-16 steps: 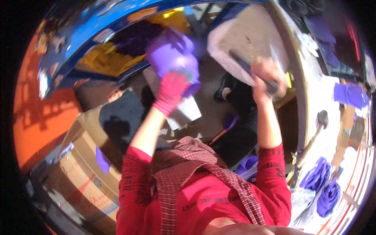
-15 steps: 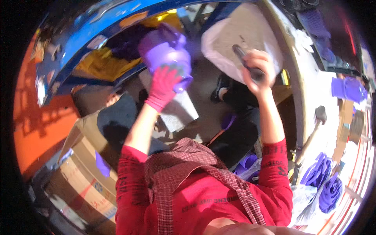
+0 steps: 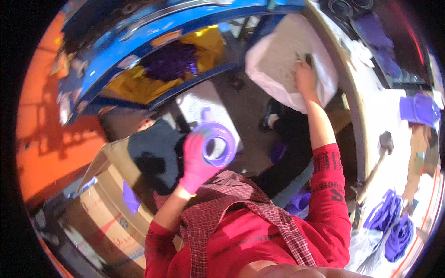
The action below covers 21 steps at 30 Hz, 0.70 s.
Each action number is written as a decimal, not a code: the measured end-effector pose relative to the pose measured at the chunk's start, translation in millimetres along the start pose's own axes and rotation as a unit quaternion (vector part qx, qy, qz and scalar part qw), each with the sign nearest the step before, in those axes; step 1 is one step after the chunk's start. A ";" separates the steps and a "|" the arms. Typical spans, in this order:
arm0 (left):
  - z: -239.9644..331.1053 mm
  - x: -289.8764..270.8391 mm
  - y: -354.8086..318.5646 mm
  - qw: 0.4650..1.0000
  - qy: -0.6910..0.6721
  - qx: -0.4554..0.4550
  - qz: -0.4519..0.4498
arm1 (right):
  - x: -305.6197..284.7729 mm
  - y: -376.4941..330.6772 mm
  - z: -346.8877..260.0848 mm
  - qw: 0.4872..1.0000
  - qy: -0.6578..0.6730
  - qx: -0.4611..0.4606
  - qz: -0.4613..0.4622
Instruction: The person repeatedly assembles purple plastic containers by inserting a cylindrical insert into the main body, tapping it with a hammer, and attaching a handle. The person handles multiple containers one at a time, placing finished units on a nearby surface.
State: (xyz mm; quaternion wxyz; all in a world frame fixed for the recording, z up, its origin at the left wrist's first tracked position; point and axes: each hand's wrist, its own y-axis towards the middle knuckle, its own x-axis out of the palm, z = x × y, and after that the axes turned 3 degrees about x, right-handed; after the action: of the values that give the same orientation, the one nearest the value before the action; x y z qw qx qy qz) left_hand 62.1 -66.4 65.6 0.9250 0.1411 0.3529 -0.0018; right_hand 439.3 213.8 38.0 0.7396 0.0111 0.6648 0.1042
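My left hand, in a pink glove with grey fingertips, grips a hollow purple plastic jug-like part by its side. The part's round opening faces up, and light shows through it. A spout or handle-like arm juts from its far edge. My bare right hand reaches over a white-lined bin at the far right of centre. Its fingers are closed around a dark-handled tool, whose kind is too small to make out. Below the purple part lies a pale grey slab.
A blue-framed trough holds yellow and purple sheeting. At right runs a white worktop with a hammer-like tool, purple parts and purple coils. An open cardboard box stands at lower left.
My left hand has drawn the purple part down and toward me, turning its opening upward. My right hand has moved farther away over the white-lined bin with the dark tool.
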 end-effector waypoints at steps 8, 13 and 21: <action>21.9 2.1 -30.2 0.998 -0.058 -0.032 0.001 | -46.3 -5.2 -7.3 0.990 0.075 0.035 0.111; 26.2 -8.9 -3.3 0.994 -0.001 0.039 0.106 | -150.8 -123.8 -85.2 0.830 0.544 0.122 -0.008; 49.3 -23.7 20.2 0.988 0.057 0.109 0.096 | -237.5 -200.7 -198.4 0.865 0.446 -0.223 -0.053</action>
State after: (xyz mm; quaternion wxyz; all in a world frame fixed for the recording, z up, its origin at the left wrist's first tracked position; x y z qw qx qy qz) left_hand 78.5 -62.2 121.4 0.8782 0.2743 0.3878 0.0565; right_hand 249.2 -46.8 216.9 0.3518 -0.2375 0.8822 0.2041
